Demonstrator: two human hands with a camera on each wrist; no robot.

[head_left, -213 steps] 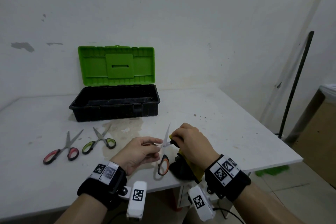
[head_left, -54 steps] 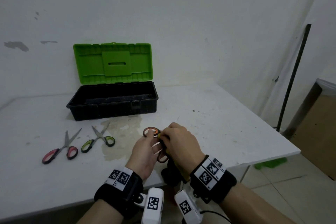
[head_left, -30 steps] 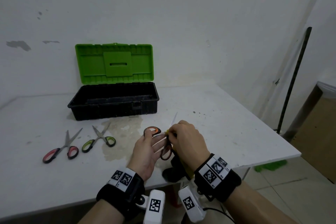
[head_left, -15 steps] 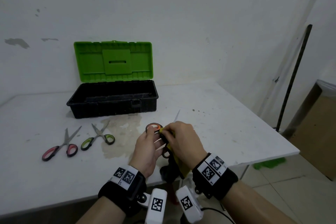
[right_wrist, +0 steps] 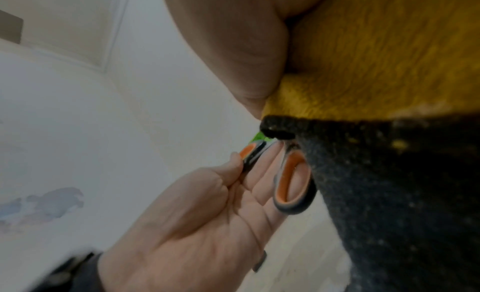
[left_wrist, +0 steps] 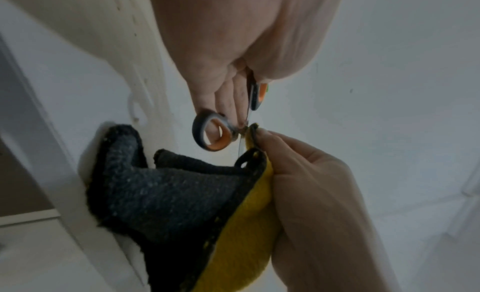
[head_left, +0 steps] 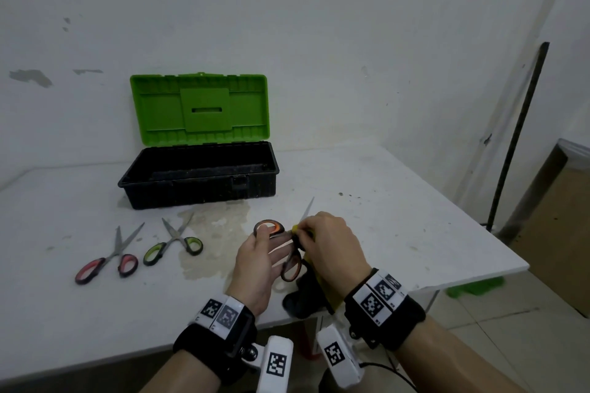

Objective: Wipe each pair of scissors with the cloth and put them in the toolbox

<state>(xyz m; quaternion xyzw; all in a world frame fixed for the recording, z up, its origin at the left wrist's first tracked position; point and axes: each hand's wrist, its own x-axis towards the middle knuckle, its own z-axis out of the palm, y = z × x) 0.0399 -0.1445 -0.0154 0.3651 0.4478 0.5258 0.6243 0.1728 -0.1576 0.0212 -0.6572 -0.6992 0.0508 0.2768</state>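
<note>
My left hand (head_left: pixel 255 252) pinches one orange-and-grey handle loop of the orange scissors (head_left: pixel 291 265), held spread above the table's front edge; the loop also shows in the wrist views (left_wrist: pixel 211 133) (right_wrist: pixel 292 183). My right hand (head_left: pixel 332 249) grips the yellow-and-black cloth (head_left: pixel 308 297) and presses it on the scissors near the pivot; one blade tip (head_left: pixel 309 207) sticks out beyond the hand. The cloth (left_wrist: pixel 182 204) (right_wrist: pixel 389 132) hangs down to the table. The black toolbox (head_left: pixel 198 182) stands at the back with its green lid (head_left: pixel 199 108) up.
Red-handled scissors (head_left: pixel 107 260) and green-handled scissors (head_left: pixel 174 244) lie on the white table (head_left: pixel 383 217), left of my hands. A yellowish stain (head_left: pixel 214 233) marks the table before the toolbox. A dark pole (head_left: pixel 517 131) leans at the right wall.
The right hand with the cloth has slid back and forth along the orange scissors' blade near the pivot. The left hand keeps its pinch on the handle loop. The other scissors have not moved.
</note>
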